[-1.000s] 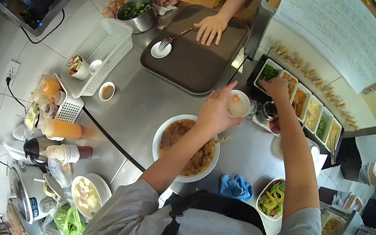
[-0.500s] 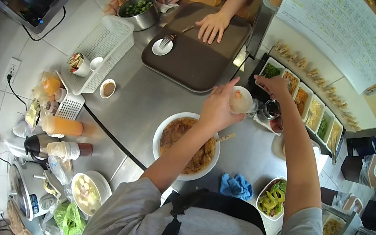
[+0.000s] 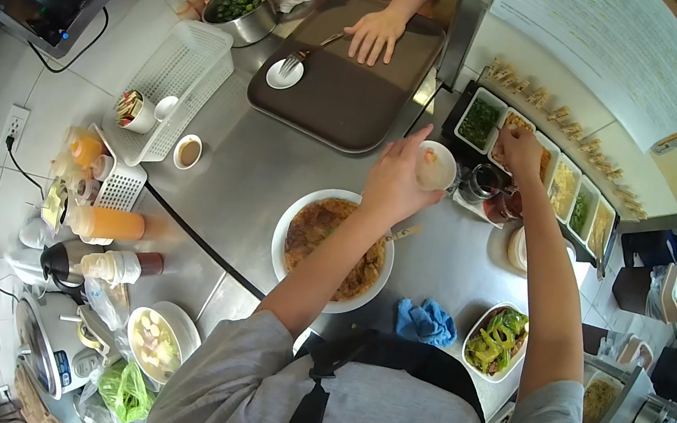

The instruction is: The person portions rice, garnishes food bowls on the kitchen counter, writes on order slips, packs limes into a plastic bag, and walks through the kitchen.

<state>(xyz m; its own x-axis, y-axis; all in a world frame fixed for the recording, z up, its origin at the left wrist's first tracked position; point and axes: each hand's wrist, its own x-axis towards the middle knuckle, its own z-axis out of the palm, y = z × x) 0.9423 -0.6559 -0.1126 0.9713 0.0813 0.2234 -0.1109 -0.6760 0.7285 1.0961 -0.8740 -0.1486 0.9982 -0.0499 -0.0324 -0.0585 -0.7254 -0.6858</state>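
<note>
My left hand (image 3: 394,178) is closed around a small translucent cup (image 3: 436,168) with a few orange-red bits inside. My right hand (image 3: 523,151) dips into a white container of orange-brown topping (image 3: 512,121), second in the row. Its fingertips are drawn together; what lies between them is hidden. Beside that container is one of chopped greens (image 3: 479,120). Under my left forearm stands a large white bowl (image 3: 277,246) of reddish-brown food, a light-coloured handle leaning on its rim. Dark glass jars (image 3: 483,183) stand below the topping row.
Another person's hand (image 3: 374,37) rests flat on a brown tray (image 3: 331,101) holding a fork and small white dish. A blue cloth (image 3: 426,322) and a bowl of green vegetables (image 3: 497,341) lie near my body. Squeeze bottles (image 3: 108,223) and a white basket (image 3: 197,87) stand left.
My right hand has moved from beside the chopped greens into the orange-brown topping. The left hand still holds the cup in nearly the same place. The whole view has shifted slightly.
</note>
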